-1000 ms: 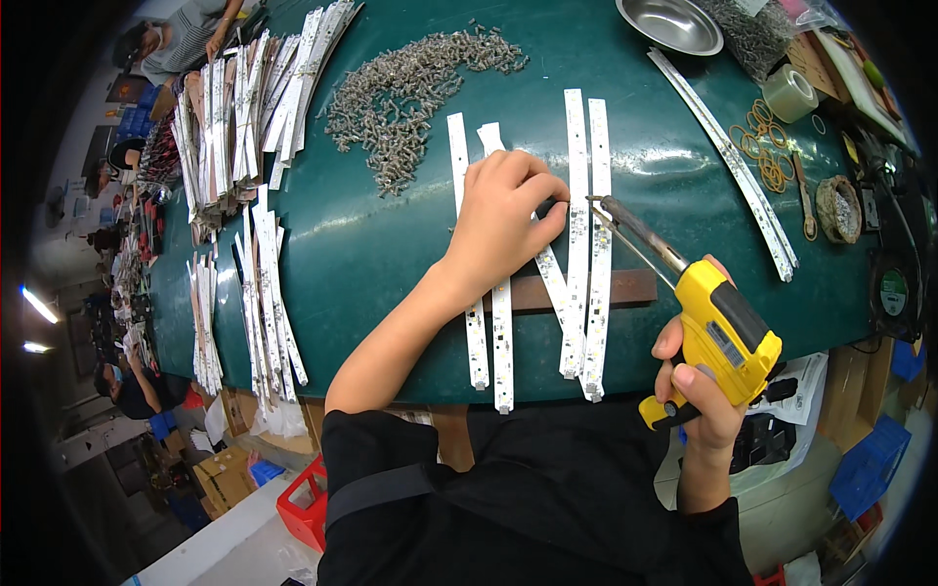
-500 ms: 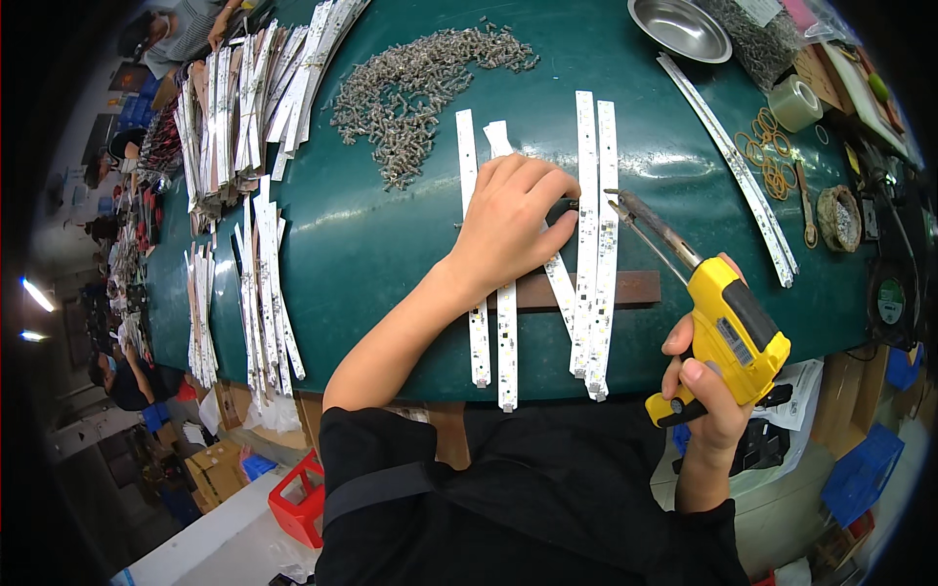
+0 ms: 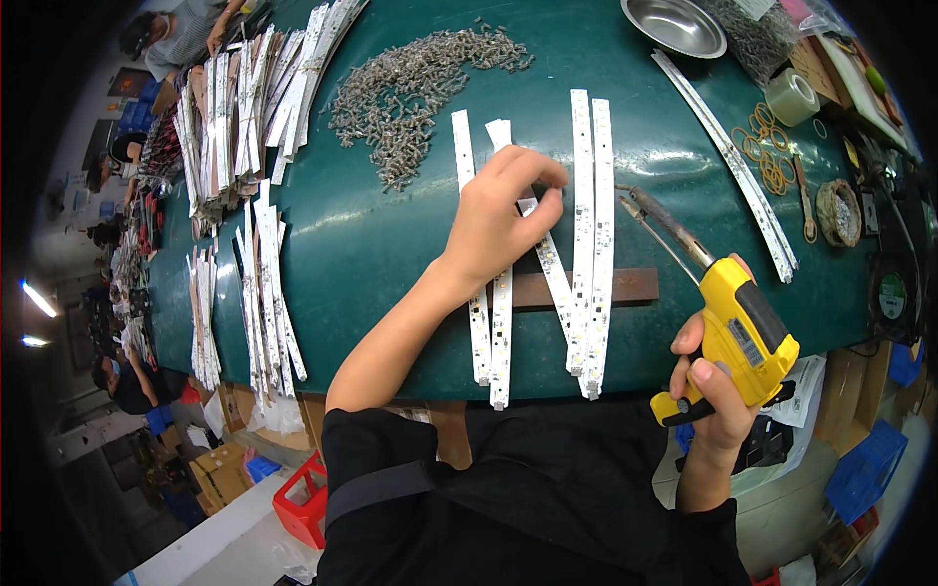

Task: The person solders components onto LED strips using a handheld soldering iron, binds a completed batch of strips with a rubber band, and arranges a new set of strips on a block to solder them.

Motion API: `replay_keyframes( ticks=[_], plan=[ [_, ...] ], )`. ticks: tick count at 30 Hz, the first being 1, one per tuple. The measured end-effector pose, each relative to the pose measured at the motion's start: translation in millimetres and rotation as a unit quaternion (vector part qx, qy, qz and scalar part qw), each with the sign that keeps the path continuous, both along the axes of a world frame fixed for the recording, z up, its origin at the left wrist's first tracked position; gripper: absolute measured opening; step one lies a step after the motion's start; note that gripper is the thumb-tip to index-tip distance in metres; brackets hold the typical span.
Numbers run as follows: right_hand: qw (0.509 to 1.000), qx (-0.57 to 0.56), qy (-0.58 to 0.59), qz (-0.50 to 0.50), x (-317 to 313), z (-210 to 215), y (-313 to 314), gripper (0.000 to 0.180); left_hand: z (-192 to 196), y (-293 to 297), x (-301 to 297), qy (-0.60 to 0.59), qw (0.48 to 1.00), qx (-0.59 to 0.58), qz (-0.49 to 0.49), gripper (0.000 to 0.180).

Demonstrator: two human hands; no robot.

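Several white LED circuit strips lie before me on a green table: a pair on the left (image 3: 478, 342), a slanted one (image 3: 553, 269) and a pair on the right (image 3: 592, 215). Over the left and slanted strips hovers my left hand (image 3: 498, 215), thumb and forefinger curled toward each other; whatever is between the tips is too small to make out. My right hand (image 3: 718, 400) grips a yellow soldering gun (image 3: 745, 327). Its dark tip (image 3: 635, 195) points up and left, just right of the right-hand strips, apart from them.
A brown bar (image 3: 637, 284) lies under the strips. Small metal parts (image 3: 401, 103) are heaped beyond; bundled strips (image 3: 230, 117) lie left. To the right are a curved strip pair (image 3: 728, 156), metal bowl (image 3: 676, 27), rubber bands (image 3: 772, 146) and tape roll (image 3: 791, 98).
My left hand has pulled back a little to the left from the right-hand strips. The soldering gun has shifted slightly right and down, its tip now farther from the strips.
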State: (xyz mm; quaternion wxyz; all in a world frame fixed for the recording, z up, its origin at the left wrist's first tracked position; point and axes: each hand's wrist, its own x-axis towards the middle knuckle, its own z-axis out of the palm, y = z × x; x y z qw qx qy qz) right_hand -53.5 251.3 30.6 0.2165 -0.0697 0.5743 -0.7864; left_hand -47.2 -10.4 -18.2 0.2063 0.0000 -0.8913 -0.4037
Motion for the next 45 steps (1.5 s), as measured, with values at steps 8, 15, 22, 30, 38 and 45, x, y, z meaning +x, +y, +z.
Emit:
replay_keyframes(
  ticks=[8,15,22,30,38,45],
  plan=[
    [1.0,-0.007,-0.012,0.0,0.3,1.7,2.8,0.076,5.5,-5.3,4.8,-0.084,0.942,0.323,-0.03,0.018],
    [1.0,0.0,-0.003,-0.005,2.0,-0.2,3.3,0.076,12.3,-3.5,5.6,-0.143,0.913,0.383,-0.001,0.018],
    [1.0,-0.005,-0.009,-0.003,2.8,0.3,5.3,0.076,10.9,-2.0,7.0,-0.138,0.925,0.354,-0.004,0.017],
    [1.0,-0.011,-0.014,-0.001,4.4,-0.4,7.5,0.074,1.0,5.4,7.3,-0.048,0.991,0.128,-0.002,0.015],
    [1.0,-0.011,-0.011,-0.002,4.6,-2.4,6.9,0.074,2.5,12.1,5.7,-0.014,0.996,-0.082,0.018,0.012],
    [1.0,-0.013,-0.012,0.005,4.1,-2.8,6.4,0.075,-5.5,8.5,3.5,0.012,0.992,-0.123,0.006,0.012]
  ],
)
